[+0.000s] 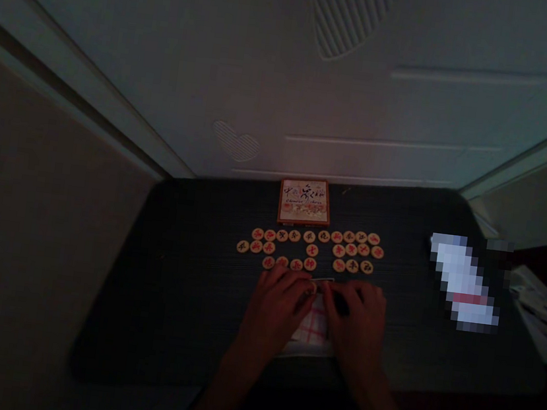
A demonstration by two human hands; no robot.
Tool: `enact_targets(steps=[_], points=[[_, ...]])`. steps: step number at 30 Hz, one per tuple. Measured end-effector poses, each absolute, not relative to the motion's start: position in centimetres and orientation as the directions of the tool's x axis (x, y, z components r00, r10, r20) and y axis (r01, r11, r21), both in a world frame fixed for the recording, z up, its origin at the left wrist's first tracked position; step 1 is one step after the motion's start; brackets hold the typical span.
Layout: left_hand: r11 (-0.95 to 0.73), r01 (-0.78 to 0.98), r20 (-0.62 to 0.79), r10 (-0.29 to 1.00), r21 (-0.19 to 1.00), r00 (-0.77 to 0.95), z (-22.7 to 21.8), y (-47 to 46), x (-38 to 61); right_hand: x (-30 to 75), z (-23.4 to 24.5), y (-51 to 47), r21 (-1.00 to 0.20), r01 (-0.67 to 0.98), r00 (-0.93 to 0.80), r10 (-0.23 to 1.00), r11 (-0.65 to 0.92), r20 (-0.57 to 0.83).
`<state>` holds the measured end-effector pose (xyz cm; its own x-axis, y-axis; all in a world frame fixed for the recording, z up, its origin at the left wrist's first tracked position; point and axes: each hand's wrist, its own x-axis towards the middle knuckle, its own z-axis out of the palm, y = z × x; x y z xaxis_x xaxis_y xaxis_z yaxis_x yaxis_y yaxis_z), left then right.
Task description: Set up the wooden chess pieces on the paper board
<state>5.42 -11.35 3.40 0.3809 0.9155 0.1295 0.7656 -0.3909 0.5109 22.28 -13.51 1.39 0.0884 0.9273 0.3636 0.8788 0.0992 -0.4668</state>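
My left hand is closed, with its thumb and fingertips around what looks like a wooden Chinese chess piece, mostly covered. Close beside it, my right hand bends its fingers into a pinch; what lies between them is hidden. Under both hands is a white sheet with pink lines, inside a shallow pale-edged holder or tray. Just beyond my fingers, several round Chinese chess pieces lie flat in loose rows, marked in red or black.
Behind the pieces, a Chinese chess box with a printed lid lies on the dark table. A bright, blurred-out phone-like object rests at the right. A white panel rises along the far edge. The light is dim.
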Motion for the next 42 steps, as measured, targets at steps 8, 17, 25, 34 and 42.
enact_targets(steps=[8,17,25,34,42], points=[[-0.409,0.768,0.123,0.907,0.493,0.403,3.6,-11.2,5.6,22.0,1.4,-13.4,-0.48,0.876,0.108,0.952,0.045,0.286],[-0.385,0.803,0.13,0.921,0.456,0.368,3.5,-11.5,6.1,22.0,1.4,-14.2,-0.508,0.858,0.068,0.966,0.071,0.249],[-0.374,0.809,0.114,0.924,0.452,0.364,3.3,-11.4,6.2,22.3,1.5,-14.9,-0.633,0.77,0.057,0.981,0.075,0.186],[-0.382,0.77,0.199,0.924,0.512,0.327,4.4,-12.4,4.5,23.2,1.5,-14.7,-0.728,0.681,0.073,0.982,0.079,0.174],[-0.269,0.764,0.224,0.96,0.586,0.167,3.7,-13.9,1.7,24.1,1.2,-13.9,-0.726,0.662,-0.085,0.981,0.185,0.172]])
